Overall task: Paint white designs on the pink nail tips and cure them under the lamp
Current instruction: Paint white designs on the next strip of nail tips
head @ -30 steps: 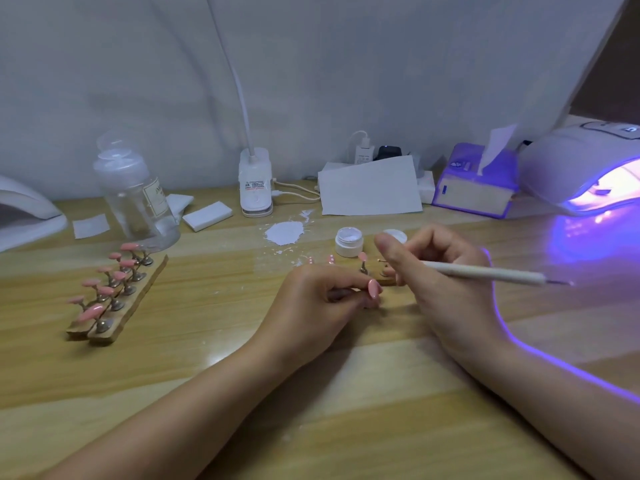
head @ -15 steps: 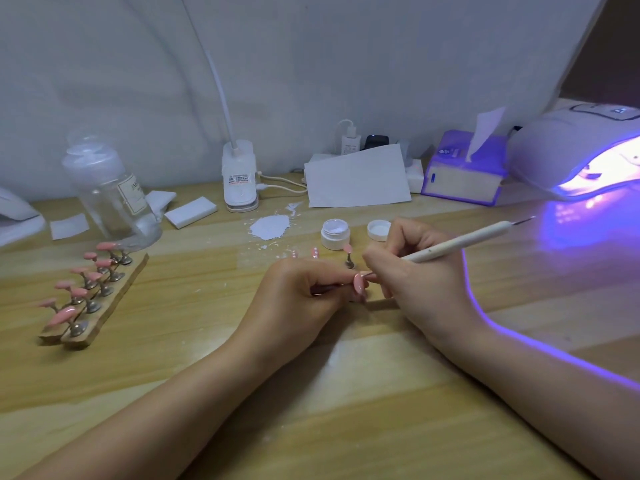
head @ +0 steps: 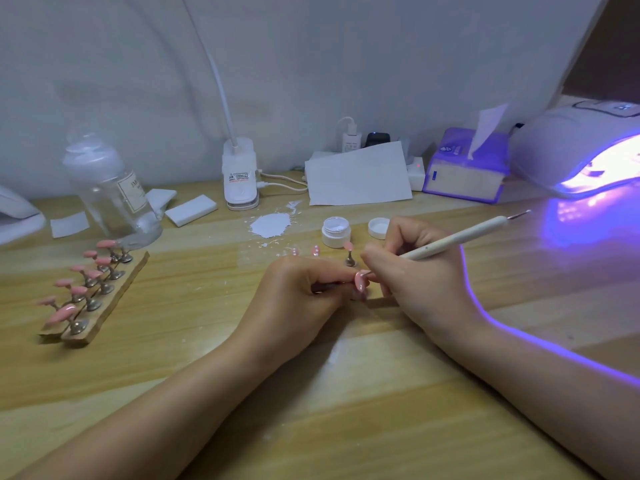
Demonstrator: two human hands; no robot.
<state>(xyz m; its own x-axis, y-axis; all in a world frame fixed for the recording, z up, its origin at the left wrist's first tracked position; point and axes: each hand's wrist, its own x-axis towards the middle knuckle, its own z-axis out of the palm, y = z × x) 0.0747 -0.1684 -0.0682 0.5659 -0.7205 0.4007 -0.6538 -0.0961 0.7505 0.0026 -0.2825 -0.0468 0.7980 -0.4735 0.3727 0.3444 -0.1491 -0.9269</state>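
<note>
I see the left hand [head: 304,292] pinching a pink nail tip [head: 360,279] by its stand, low over the desk [head: 346,410] centre. It's glossy, oval, no white visible yet. Right hand [head: 412,271] has its grip tight on a white brush [head: 450,240], its tip at the nail. Lamp [head: 581,147] glows purple far right.

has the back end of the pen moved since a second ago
Yes. The pen in the right hand swung its back end up and away, toward the lit lamp; earlier it lay lower, pointing right across the table.
</note>
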